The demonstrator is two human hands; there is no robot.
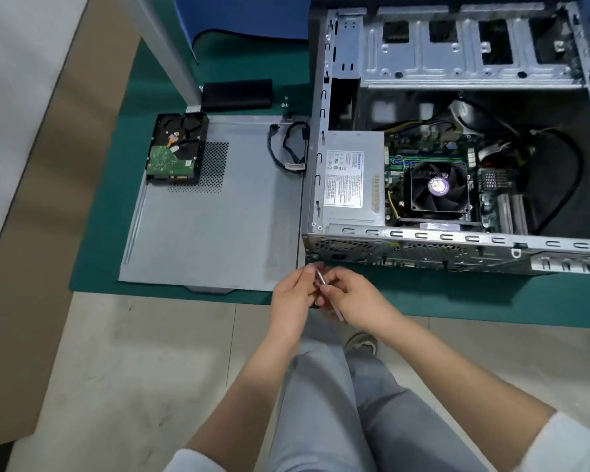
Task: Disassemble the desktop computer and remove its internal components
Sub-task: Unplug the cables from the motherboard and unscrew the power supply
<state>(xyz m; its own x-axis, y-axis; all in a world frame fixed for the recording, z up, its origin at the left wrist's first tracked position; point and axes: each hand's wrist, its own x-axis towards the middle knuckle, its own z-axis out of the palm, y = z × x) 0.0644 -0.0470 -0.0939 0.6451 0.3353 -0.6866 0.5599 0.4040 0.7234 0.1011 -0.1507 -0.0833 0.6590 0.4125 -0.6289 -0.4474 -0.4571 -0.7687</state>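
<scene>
The open desktop case (457, 240) lies on its side on the green mat, showing the power supply (353, 175), the CPU fan (438, 190) and the motherboard. Just in front of the case's near left corner, my right hand (355, 298) grips a thin screwdriver (321, 279) whose tip points up toward that corner. My left hand (293, 298) pinches the screwdriver's tip end with thumb and fingers. A removed hard drive (176, 148) lies circuit side up on the detached grey side panel (218, 212). A loose black cable (288, 144) rests on the panel's far right corner.
A black rectangular block (237, 94) and a few small screws (285, 102) lie on the green mat (99, 233) behind the panel. A grey table leg (171, 52) stands at the back left. The table's front edge runs just under my hands, with floor and my legs below.
</scene>
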